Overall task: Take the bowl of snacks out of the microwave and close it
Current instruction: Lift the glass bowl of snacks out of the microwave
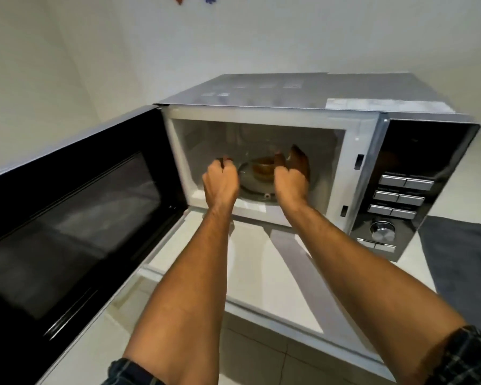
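The silver microwave (261, 93) stands open, its black door (75, 218) swung out to the left. Inside, a small brown bowl (262, 169) sits on the glass turntable (250, 187); its contents are too blurred to make out. Both of my hands are inside the cavity. My left hand (221, 182) is left of the bowl at the turntable's edge, fingers loosely curled and a little apart from the bowl. My right hand (290, 180) is against the bowl's right side with the thumb at its rim. Its other fingers are hidden, so the grip is unclear.
The control panel (400, 195) with buttons and a knob is on the microwave's right. A dark grey cloth (461, 259) lies on the white counter (261, 273) at the right. The open door blocks the left side, and white walls stand behind.
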The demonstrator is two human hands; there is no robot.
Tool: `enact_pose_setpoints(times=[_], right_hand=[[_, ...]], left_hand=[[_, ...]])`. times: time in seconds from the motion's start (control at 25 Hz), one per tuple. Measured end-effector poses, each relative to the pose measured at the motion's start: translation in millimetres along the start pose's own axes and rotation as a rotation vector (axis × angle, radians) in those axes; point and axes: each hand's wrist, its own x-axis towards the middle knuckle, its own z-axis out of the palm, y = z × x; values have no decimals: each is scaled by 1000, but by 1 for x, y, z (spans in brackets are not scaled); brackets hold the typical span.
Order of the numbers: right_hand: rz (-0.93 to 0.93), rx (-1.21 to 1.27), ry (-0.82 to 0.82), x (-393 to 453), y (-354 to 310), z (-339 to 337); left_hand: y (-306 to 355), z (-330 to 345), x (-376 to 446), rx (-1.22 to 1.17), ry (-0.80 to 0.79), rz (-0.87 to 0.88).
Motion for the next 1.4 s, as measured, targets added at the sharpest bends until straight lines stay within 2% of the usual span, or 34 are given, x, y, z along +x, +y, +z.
enact_pose_setpoints(times=[0.16,0.32,0.44,0.6,0.76,0.92,1.12,1.24,1.4], right_hand=[[79,-10,25,49,5,6],[123,1,2,70,20,18],[96,57,6,78,27,27],[129,31,-40,79,24,33],[185,33,-82,74,14,30],[222,-13,-118,54,-12,26],[341,141,-218,-6,-24,4],[270,110,-272,-43,-24,-12],[216,58,-259,-85,-17,-39]], left_hand=[[-8,49,27,-157,-111,-227],[-3,73,55,-56,-188,-121],[-3,89,62,-176,-193,-47],[-7,98,59,-305,-222,-72],[0,95,54,-249,-133,-52],[10,73,36,-169,-2,-123],[18,34,-12,-18,161,-79],[16,11,-45,57,229,-26],[10,-5,-93,45,231,14]])
